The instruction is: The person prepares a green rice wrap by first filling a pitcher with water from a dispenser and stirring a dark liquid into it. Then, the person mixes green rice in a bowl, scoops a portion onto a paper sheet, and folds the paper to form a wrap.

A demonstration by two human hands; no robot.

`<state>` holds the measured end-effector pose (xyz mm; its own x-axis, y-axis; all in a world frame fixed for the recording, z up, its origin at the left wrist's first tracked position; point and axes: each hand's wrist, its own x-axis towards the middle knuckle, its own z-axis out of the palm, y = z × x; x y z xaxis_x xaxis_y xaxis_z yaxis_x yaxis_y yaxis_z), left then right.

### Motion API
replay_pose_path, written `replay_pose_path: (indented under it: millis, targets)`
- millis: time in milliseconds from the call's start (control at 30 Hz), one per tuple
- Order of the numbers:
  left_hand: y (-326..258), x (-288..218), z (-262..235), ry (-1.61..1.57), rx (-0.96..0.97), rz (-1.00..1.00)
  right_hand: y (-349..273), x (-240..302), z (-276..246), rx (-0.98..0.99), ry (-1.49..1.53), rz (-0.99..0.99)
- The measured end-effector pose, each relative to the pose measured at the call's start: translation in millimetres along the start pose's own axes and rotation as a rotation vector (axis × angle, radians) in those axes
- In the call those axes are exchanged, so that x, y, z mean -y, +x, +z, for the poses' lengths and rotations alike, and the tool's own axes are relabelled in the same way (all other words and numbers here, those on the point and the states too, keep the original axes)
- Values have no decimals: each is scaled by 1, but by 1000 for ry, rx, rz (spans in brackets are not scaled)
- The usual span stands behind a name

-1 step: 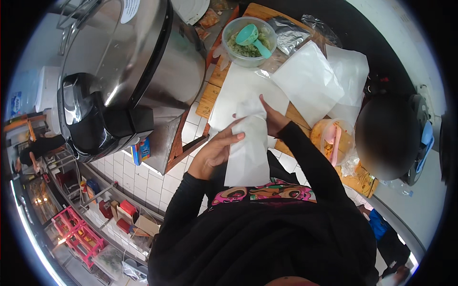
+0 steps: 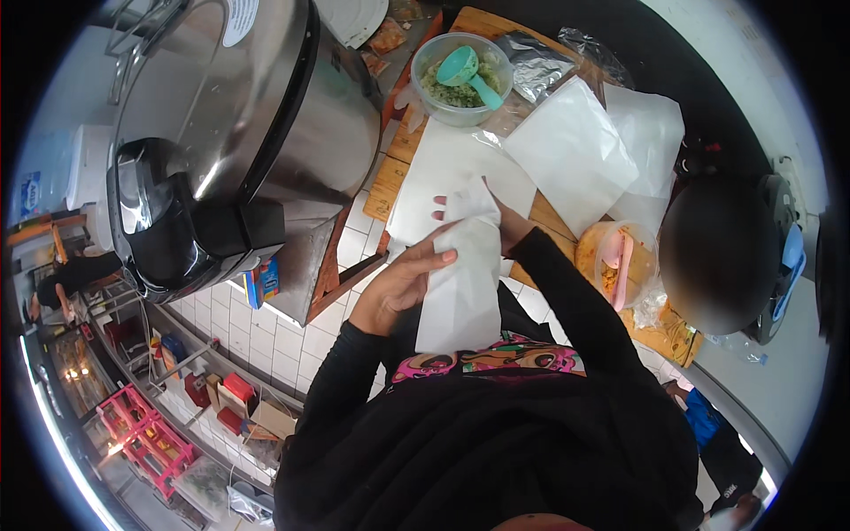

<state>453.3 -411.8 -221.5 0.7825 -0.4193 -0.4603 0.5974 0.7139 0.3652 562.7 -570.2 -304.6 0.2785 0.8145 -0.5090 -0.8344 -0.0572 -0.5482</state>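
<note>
A sheet of white wrapping paper is folded into a narrow bundle in front of my body. Its loose lower end hangs flat toward my lap; whatever lies inside is hidden. My left hand closes on the bundle from the left, thumb on the front of the fold. Around the upper right side wraps my right hand, its fingertips showing past the paper's left edge. Beyond the bundle, a stack of white paper lies on the wooden table.
Behind the stack stands a clear tub of green-flecked food with a teal scoop. More white sheets lie right, near a tub holding a pink spoon. A large steel cooker rises at left. A person is behind at right.
The fingertips of my right hand now show more at the left of the bundle. The paper's lower end has shifted slightly toward me.
</note>
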Motion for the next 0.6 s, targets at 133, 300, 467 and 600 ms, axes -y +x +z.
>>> replay_pose_path:
  millis: [133, 300, 467, 600]
  targets:
    - [-6, -8, 20, 91, 41, 84, -3, -14, 11, -74, 173, -130]
    - [-7, -17, 23, 392, -95, 65, -4, -33, 11, 103, 58, -73]
    - [-4, -18, 9, 446, -112, -98, -8, -42, -12, -201, -610, -292]
    - [-4, -26, 0, 636, -109, -146, -31, -11, 22, -2, 74, 61]
